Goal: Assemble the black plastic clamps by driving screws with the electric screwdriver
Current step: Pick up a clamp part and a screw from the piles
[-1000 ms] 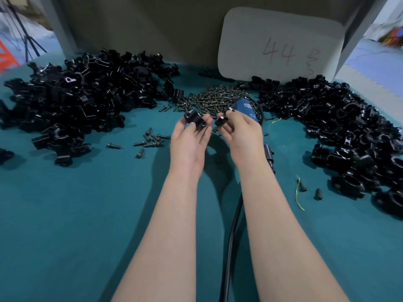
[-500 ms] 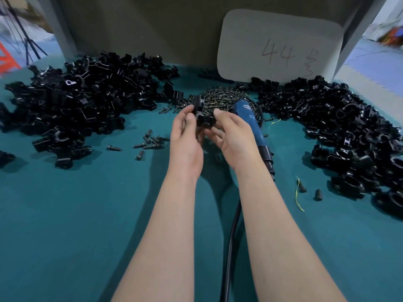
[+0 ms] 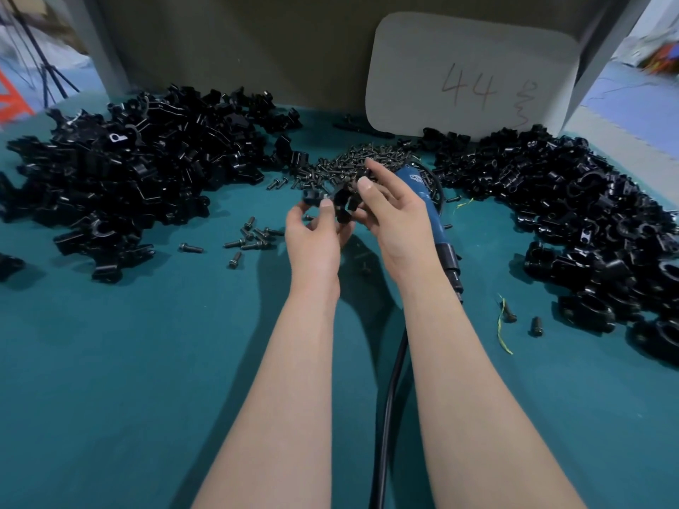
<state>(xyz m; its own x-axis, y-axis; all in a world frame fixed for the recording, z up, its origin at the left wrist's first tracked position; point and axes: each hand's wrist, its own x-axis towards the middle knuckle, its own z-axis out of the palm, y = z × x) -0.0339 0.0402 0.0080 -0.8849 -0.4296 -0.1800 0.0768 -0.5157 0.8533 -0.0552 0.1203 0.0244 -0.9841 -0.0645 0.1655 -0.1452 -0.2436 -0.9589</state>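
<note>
Holding clamp pieces (image 3: 340, 202): left hand (image 3: 312, 238), right hand (image 3: 398, 218) grips | teal tabletop (image 3: 147, 380) | grey backboard (image 3: 239, 49)

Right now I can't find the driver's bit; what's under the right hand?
The blue electric screwdriver lies under the right hand; its front tip is covered.

Clamp parts (image 3: 343, 202) blurred between left hand (image 3: 316, 233) and right hand (image 3: 398, 218), fit unclear; screwdriver (image 3: 431, 211) tip hidden behind right hand; right pile (image 3: 588, 214) cut off at edge.
</note>
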